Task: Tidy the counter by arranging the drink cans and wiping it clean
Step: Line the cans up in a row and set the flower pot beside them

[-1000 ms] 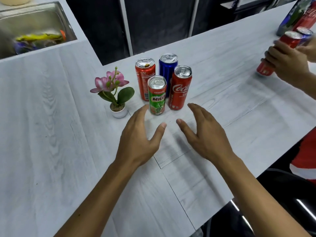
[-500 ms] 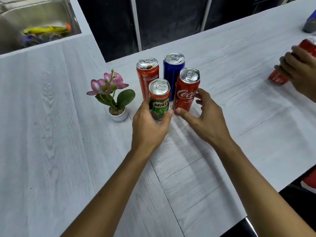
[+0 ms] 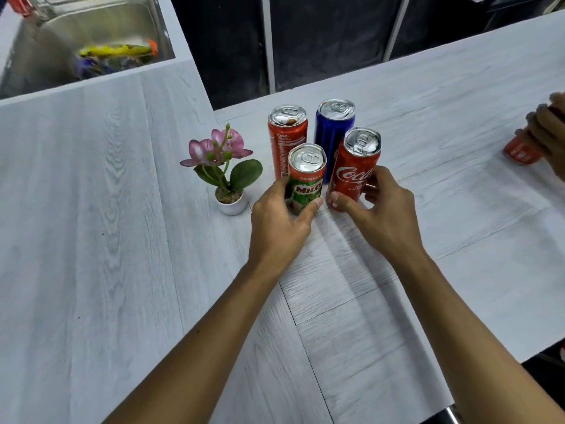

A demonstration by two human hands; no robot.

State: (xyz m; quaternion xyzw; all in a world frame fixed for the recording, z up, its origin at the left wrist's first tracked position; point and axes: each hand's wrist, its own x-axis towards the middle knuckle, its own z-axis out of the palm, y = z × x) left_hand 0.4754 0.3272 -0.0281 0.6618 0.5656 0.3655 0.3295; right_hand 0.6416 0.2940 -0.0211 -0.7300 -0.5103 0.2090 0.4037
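Several upright drink cans stand clustered on the pale wood-grain counter (image 3: 91, 240). My left hand (image 3: 276, 221) is wrapped around the lower part of the green Milo can (image 3: 305, 175) at the front. Beside it, my right hand (image 3: 382, 215) grips the base of the red Coca-Cola can (image 3: 356, 166). Behind these two stand an orange-red Coke can (image 3: 286, 133) and a blue can (image 3: 333, 130), neither touched by a hand.
A small potted pink orchid (image 3: 224, 169) stands just left of the cans. A steel sink (image 3: 76, 35) holding yellow and blue items sits at the far left. At the right edge another person's hand (image 3: 550, 130) holds a red can (image 3: 519, 151).
Both my hands moved forward from hovering over the counter and closed on the two front cans. The view shifted, pushing the other person's hand toward the right edge.
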